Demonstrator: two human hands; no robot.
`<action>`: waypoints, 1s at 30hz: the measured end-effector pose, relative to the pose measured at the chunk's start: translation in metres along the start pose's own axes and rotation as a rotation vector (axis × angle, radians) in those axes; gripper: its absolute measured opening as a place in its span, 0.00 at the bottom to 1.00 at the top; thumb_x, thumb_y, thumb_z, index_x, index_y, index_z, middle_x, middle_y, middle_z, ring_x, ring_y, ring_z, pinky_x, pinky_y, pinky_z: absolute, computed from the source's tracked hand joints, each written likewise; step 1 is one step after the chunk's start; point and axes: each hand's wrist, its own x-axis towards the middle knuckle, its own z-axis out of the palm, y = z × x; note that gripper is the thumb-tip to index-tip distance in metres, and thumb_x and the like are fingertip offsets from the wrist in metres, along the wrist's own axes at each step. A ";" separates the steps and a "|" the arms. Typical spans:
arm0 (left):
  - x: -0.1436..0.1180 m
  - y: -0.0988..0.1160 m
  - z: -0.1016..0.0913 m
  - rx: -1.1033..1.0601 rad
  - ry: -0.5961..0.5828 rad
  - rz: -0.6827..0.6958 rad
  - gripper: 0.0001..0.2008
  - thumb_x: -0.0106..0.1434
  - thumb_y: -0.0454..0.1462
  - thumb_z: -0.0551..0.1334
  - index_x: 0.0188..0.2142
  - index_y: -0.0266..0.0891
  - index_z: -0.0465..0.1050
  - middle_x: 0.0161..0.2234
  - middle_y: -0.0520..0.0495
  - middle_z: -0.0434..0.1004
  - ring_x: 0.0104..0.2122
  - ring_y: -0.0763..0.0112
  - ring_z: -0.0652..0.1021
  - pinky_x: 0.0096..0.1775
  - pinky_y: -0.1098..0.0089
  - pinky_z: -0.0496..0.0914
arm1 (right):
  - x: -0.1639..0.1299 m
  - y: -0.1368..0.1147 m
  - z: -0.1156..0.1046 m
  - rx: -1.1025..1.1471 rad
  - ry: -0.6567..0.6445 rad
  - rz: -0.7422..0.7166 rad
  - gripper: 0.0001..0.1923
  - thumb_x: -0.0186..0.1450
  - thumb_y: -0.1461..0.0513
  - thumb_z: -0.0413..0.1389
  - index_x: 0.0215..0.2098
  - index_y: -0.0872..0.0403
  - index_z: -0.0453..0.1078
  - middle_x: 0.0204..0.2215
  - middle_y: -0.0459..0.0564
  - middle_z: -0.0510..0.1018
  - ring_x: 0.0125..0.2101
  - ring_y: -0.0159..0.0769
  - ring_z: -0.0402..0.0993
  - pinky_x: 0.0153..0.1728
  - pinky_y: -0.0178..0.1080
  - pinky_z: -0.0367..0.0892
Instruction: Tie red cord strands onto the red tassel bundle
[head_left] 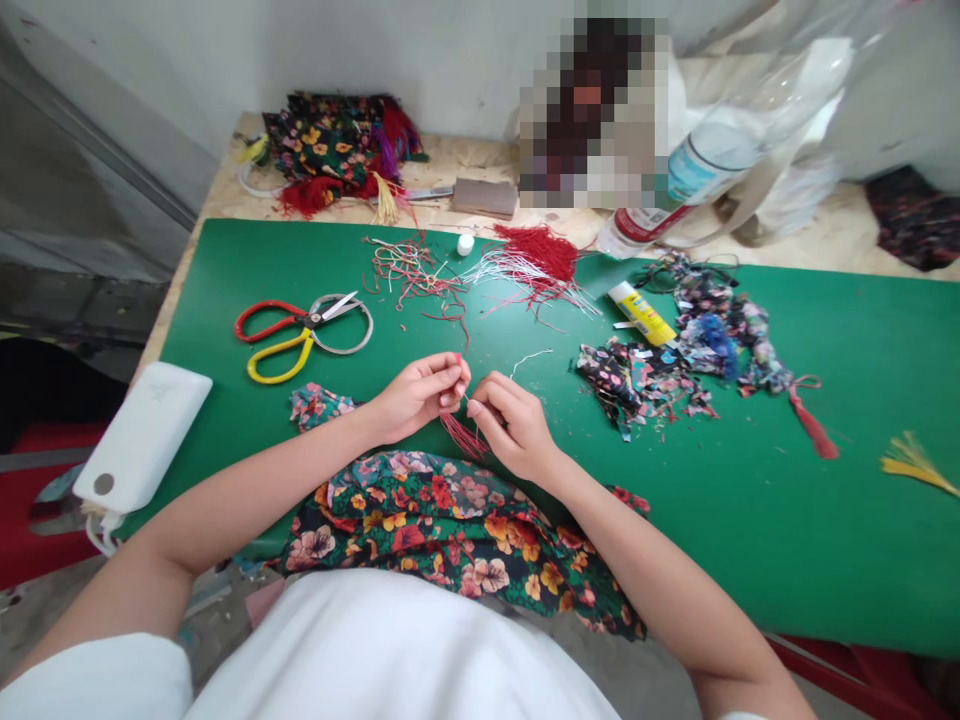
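Observation:
Above the green mat, my left hand (422,397) pinches the top of a red tassel (465,437); its strands hang below my fingers, and a red cord rises above them. Close beside it, my right hand (516,425) is closed on a thin white cord (529,361), whose free end sticks up behind my knuckles. A short stretch of it spans the small gap between both hands. Exactly how the cord meets the tassel is hidden by my fingers. Floral fabric (420,520) lies bunched under my wrists at the table's front edge.
Scissors (307,325) with red and yellow handles lie left, near a white power bank (142,435). Cut cords (412,272) and red and white strands (540,265) lie behind. A glue stick (643,313), fabric scraps (645,385) and a finished tassel (814,425) lie right.

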 end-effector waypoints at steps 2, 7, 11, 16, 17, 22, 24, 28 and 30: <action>0.000 0.000 0.000 -0.019 0.010 0.017 0.09 0.57 0.38 0.65 0.29 0.34 0.69 0.23 0.53 0.67 0.22 0.83 0.67 0.27 0.78 0.61 | -0.001 0.000 0.000 -0.031 -0.019 -0.045 0.08 0.68 0.64 0.47 0.29 0.52 0.61 0.26 0.46 0.65 0.29 0.31 0.63 0.32 0.35 0.62; 0.001 -0.001 -0.001 -0.064 0.015 0.038 0.09 0.57 0.38 0.65 0.29 0.35 0.69 0.22 0.53 0.67 0.27 0.78 0.71 0.33 0.76 0.66 | -0.003 0.001 0.002 -0.285 -0.105 -0.160 0.08 0.67 0.63 0.48 0.29 0.52 0.64 0.27 0.48 0.68 0.30 0.34 0.61 0.32 0.37 0.62; 0.001 0.000 0.000 -0.081 0.006 0.023 0.08 0.58 0.37 0.64 0.29 0.35 0.68 0.21 0.55 0.65 0.20 0.83 0.66 0.27 0.77 0.64 | -0.002 0.003 -0.001 -0.383 -0.185 -0.274 0.11 0.67 0.62 0.49 0.27 0.52 0.65 0.25 0.48 0.68 0.29 0.34 0.60 0.30 0.37 0.59; -0.001 0.003 0.001 -0.075 0.006 0.005 0.07 0.58 0.36 0.64 0.29 0.34 0.68 0.21 0.55 0.64 0.16 0.87 0.57 0.19 0.80 0.54 | 0.005 0.012 -0.020 -0.503 -0.143 -0.182 0.12 0.66 0.56 0.52 0.27 0.52 0.67 0.25 0.49 0.69 0.30 0.36 0.61 0.33 0.40 0.58; -0.001 0.003 0.001 -0.074 0.005 0.002 0.07 0.58 0.35 0.64 0.29 0.33 0.68 0.21 0.55 0.64 0.16 0.87 0.57 0.19 0.81 0.53 | 0.007 0.017 -0.026 -0.551 -0.055 -0.085 0.11 0.66 0.56 0.51 0.30 0.53 0.68 0.27 0.50 0.70 0.32 0.38 0.62 0.35 0.41 0.58; -0.001 0.003 0.001 -0.062 0.002 -0.011 0.07 0.58 0.35 0.64 0.29 0.33 0.69 0.21 0.55 0.64 0.16 0.87 0.56 0.19 0.81 0.52 | 0.012 0.055 -0.058 -0.800 0.283 0.305 0.13 0.65 0.57 0.50 0.42 0.55 0.70 0.39 0.60 0.71 0.42 0.49 0.61 0.42 0.50 0.57; -0.001 0.003 0.000 -0.053 0.002 -0.012 0.07 0.58 0.35 0.64 0.29 0.33 0.69 0.22 0.55 0.64 0.16 0.87 0.56 0.19 0.81 0.52 | 0.013 0.067 -0.065 -0.804 0.308 0.365 0.12 0.64 0.56 0.51 0.40 0.55 0.70 0.38 0.60 0.71 0.42 0.50 0.60 0.42 0.51 0.56; -0.001 0.003 0.000 -0.048 -0.002 -0.006 0.06 0.58 0.35 0.64 0.30 0.33 0.69 0.22 0.55 0.64 0.16 0.87 0.56 0.19 0.81 0.52 | 0.017 0.071 -0.063 -0.797 0.283 0.402 0.09 0.64 0.58 0.51 0.34 0.54 0.70 0.35 0.57 0.71 0.41 0.49 0.60 0.41 0.51 0.56; -0.001 0.003 0.000 -0.047 -0.005 -0.004 0.06 0.58 0.35 0.64 0.30 0.33 0.69 0.21 0.55 0.64 0.16 0.87 0.56 0.19 0.81 0.52 | 0.018 0.067 -0.058 -0.818 0.241 0.408 0.08 0.65 0.59 0.51 0.33 0.55 0.70 0.35 0.57 0.71 0.41 0.50 0.61 0.41 0.51 0.55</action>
